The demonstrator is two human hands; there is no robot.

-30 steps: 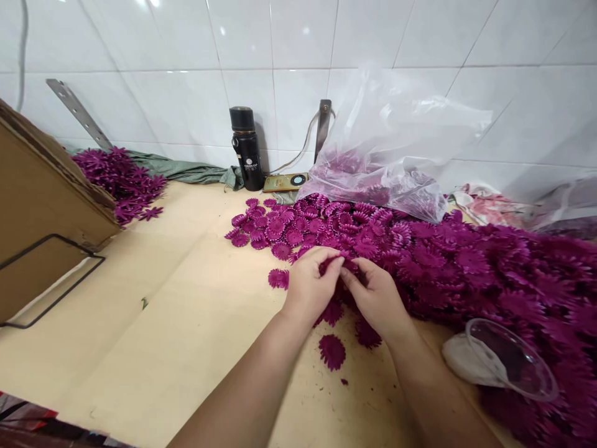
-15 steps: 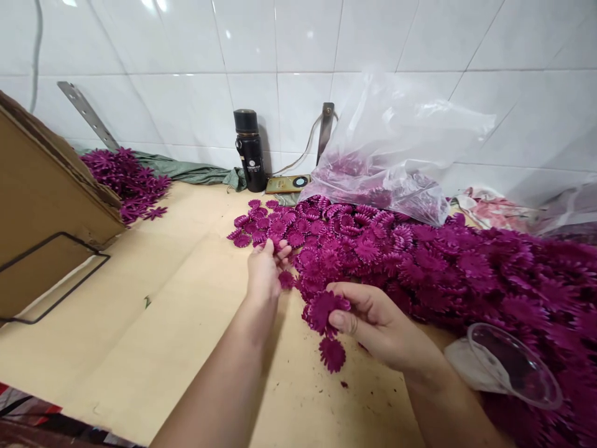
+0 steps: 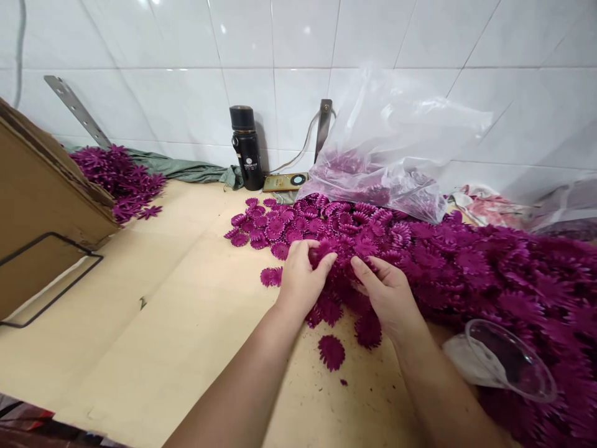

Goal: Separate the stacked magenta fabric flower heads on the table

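My left hand [image 3: 302,274] is closed at the near edge of a heap of purple artificial flower pieces [image 3: 476,261], with a purple flower piece [image 3: 323,251] between its thumb and fingers. Close by on the right, my right hand [image 3: 390,291] pinches at the edge of purple petals, thumb against fingers. The petals at both hands blend into the heap behind, so where one piece ends is hard to make out. One loose flower piece [image 3: 331,353] lies flat on the table below the hands. Another flower piece [image 3: 271,277] rests just left of my left hand.
A clear plastic bag [image 3: 396,168] lies over the back of the heap. Behind stand a black bottle [image 3: 250,152] and a phone [image 3: 281,182]. A cardboard box [image 3: 46,218] is at left, beside a smaller purple pile [image 3: 119,180]. A clear plastic cup [image 3: 513,361] lies at right.
My left hand has moved right and slightly nearer, and my right hand has moved up and right with its flower piece. The two hands are now close together.
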